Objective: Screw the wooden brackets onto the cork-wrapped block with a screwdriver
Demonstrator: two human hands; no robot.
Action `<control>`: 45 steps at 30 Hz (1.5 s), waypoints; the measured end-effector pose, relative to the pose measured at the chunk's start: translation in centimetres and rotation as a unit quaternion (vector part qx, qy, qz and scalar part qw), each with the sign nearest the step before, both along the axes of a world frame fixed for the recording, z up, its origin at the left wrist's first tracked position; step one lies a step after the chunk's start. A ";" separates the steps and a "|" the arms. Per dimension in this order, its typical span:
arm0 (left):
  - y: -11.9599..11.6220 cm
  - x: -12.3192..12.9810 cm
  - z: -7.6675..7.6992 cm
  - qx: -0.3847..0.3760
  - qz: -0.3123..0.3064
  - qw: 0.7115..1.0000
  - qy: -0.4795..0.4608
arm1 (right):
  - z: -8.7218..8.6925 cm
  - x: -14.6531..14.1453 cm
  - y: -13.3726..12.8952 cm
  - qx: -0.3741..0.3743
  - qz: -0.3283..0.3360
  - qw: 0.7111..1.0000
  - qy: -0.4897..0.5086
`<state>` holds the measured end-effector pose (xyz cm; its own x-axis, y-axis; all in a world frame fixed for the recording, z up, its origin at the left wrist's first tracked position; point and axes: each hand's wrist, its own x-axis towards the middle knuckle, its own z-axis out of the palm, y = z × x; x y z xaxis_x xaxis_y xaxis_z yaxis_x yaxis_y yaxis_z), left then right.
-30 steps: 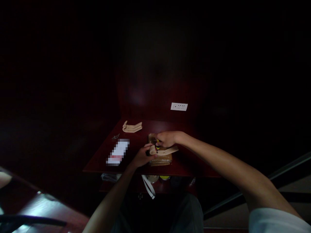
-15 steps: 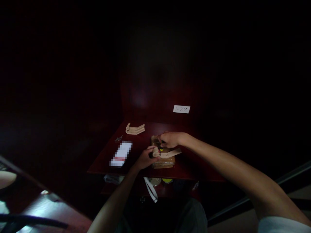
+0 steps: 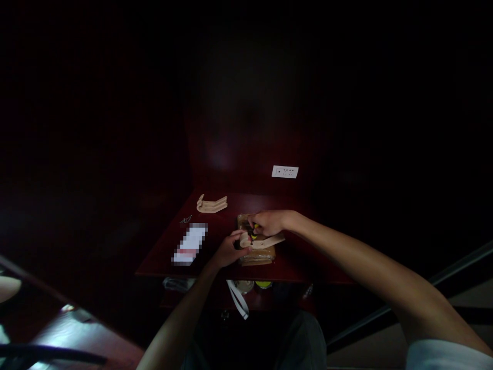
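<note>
Red table, wood in left hand

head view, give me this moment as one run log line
left hand: holding wooden hook | right hand: gripping black-and-yellow screwdriver over hook | under hook: plastic-wrapped package | tabletop, far left: other wooden hooks

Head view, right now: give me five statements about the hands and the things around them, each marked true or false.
1. The left hand holds a curved wooden piece over the wrapped package. True.
2. The right hand holds nothing. False: it grips a yellow-and-black tool.
3. Other wooden pieces lie farther back than the small metal pieces. True.
4. The socket plate lies flat on the table. False: it is on the wall behind.
5. A white strap hangs below the tabletop. True.
</note>
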<state>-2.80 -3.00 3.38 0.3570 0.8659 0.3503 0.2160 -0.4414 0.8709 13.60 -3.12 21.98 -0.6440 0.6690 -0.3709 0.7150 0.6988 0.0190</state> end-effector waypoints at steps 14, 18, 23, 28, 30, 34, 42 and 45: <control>-0.3 0.2 0.6 -0.003 0.005 1.000 -0.007 | -0.3 -1.1 0.1 -0.006 -0.042 0.999 -0.016; -0.3 0.3 0.4 -0.002 0.004 1.000 -0.006 | 0.2 -0.8 -0.2 0.000 -0.023 0.999 -0.025; -0.5 0.4 0.4 0.001 0.007 1.000 0.005 | -0.2 -0.4 -0.3 0.053 0.016 0.998 -0.014; -0.1 0.2 0.0 0.002 0.005 1.000 0.001 | -0.6 -0.8 -0.4 0.062 -0.004 0.997 -0.035; 0.0 0.2 -0.2 0.005 0.001 1.000 -0.002 | -0.4 -0.9 -0.5 0.045 -0.031 0.997 -0.052; 0.1 0.2 -0.3 0.007 0.007 1.000 -0.005 | 0.0 -0.7 -0.5 -0.012 -0.070 0.997 -0.037; 0.1 0.2 -0.4 0.011 0.006 1.000 0.003 | -0.5 0.0 -0.3 0.038 0.003 0.999 -0.012; 0.1 0.2 -0.4 0.008 0.003 1.000 0.004 | -0.9 -0.3 -0.2 0.054 0.029 0.998 0.007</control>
